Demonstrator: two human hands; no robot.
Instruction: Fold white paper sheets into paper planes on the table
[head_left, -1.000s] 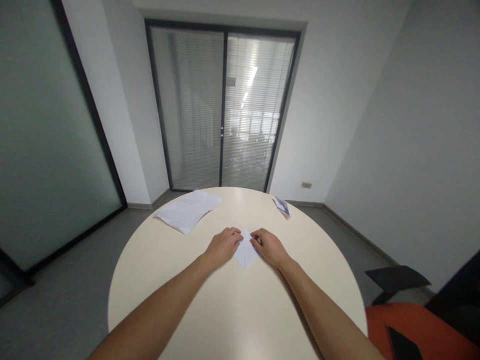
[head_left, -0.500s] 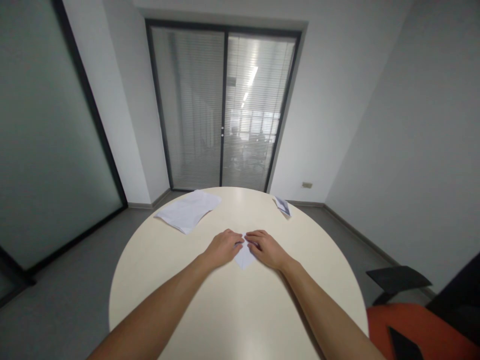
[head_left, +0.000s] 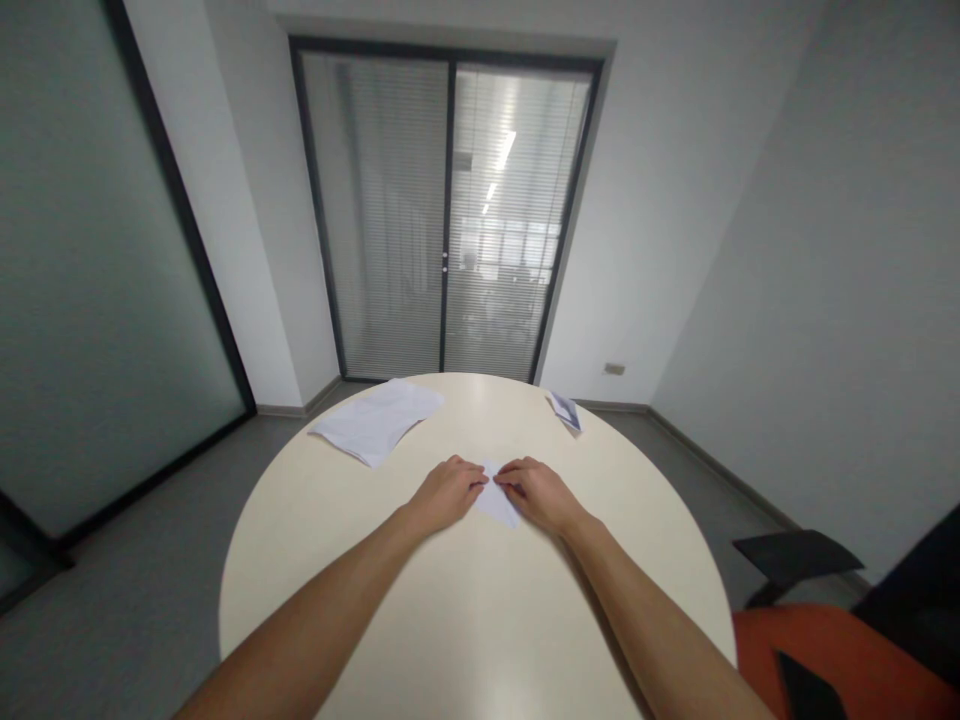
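A small folded white paper [head_left: 496,502] lies on the round cream table [head_left: 480,620], between my two hands. My left hand [head_left: 448,492] rests on its left edge with curled fingers pinching the paper near its top. My right hand [head_left: 538,492] covers the right edge, its fingertips pressed on the paper next to the left hand's. Only a narrow wedge of the paper shows between them.
A stack of white sheets [head_left: 377,421] lies at the table's far left. A small folded paper piece [head_left: 565,410] sits at the far right rim. An orange chair [head_left: 832,665] stands at the lower right. Glass doors with blinds [head_left: 446,215] face me.
The visible paper has narrowed from a wide kite shape to a slim wedge as my hands closed in on it. My right fingers shifted toward the centre crease.
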